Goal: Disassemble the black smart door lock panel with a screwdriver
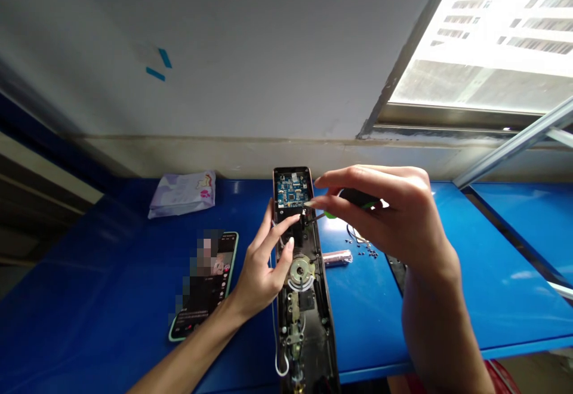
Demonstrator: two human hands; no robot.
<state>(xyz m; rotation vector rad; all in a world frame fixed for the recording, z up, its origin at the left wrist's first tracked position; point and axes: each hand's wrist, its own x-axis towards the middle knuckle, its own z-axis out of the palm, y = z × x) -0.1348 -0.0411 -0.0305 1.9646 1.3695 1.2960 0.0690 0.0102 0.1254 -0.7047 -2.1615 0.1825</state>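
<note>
A long black door lock panel, open side up, lies on the blue table. It carries a blue circuit board at the far end and a round metal mechanism midway. My left hand grips the panel's left side, thumb and index finger reaching over the inside, other fingers along the edge. My right hand is closed on a screwdriver with a black and green handle. Its shaft slants left into the panel just below the board, near my left index fingertip; the exact tip contact is unclear. A white cable runs along the panel's left side.
A phone with a lit, partly blurred screen lies left of the panel. Behind it sits a purple-white packet. Several small screws and a wrapped reddish bar lie to the right. Wall and window stand behind the blue table.
</note>
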